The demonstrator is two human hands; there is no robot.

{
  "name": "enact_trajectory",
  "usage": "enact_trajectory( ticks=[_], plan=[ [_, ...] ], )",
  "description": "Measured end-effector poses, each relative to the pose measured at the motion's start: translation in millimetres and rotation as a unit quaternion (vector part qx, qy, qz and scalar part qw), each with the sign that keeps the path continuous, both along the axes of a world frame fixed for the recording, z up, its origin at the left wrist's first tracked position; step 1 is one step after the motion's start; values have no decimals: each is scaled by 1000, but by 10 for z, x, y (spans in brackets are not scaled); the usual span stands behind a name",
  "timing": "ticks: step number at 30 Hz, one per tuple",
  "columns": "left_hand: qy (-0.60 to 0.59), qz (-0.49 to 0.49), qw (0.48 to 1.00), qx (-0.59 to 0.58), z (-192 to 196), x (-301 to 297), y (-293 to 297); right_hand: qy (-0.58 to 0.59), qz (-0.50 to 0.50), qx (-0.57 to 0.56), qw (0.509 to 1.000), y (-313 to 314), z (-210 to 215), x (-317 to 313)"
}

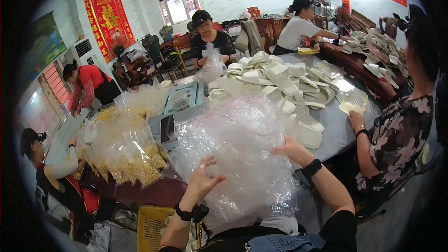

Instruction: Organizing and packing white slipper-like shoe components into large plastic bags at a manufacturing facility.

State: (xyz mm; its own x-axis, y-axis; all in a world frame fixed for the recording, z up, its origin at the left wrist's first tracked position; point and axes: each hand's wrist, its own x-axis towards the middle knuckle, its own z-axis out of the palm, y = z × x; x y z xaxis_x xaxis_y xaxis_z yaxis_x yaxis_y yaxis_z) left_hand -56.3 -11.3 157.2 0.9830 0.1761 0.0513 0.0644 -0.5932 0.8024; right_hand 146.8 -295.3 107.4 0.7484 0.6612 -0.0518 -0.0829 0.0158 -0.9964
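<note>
Close by, at the bottom: blue jeans (284, 242) and a black top, under both arms. Just past the fingertips, a big heap of clear plastic bags (242, 154), crinkly and shiny, piled on the grey table (336, 133) and reaching down toward the lap. Left hand (203, 179) up against the near left side of the heap, fingers (210, 162) spread wide and bent a little, tips touching the plastic; hard to tell if any bag is pinched. Right hand (291, 149) laid flat on the right side of the heap, fingers (279, 151) stretched out and pointing left, pressing on the plastic, not curled around anything. Black band on each wrist.

Beyond the fingers, farther across the table, a big pile of white slippers (280, 81). Left of the left fingers, clear bags full of small yellow bits (140, 163), leaning together. Below the left wrist, a yellow plastic crate (151, 224) on the floor. Right of the right fingers, a person in a flowery dress (396, 135) with a hand on the table by a small pale yellow card (351, 108). Far past the fingertips, a person in black holding up one clear bag (212, 63).
</note>
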Motion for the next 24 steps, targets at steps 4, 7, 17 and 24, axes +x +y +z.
enact_trajectory(
  ticks=[4,7,17,24],
  plan=[
    [-36,-14,993,-113,178,-21,-15,-53,-15,-55,997,-105,79,-43],
    [-184,-206,929,-244,212,-42,-90,-86,-51,-205,974,-20,240,-129],
    [-27,-20,924,-381,-249,154,-20,62,-104,-82,989,138,43,-195],
    [-315,137,859,380,-273,-68,-137,128,-102,-37,986,111,-118,-85]
  ],
)
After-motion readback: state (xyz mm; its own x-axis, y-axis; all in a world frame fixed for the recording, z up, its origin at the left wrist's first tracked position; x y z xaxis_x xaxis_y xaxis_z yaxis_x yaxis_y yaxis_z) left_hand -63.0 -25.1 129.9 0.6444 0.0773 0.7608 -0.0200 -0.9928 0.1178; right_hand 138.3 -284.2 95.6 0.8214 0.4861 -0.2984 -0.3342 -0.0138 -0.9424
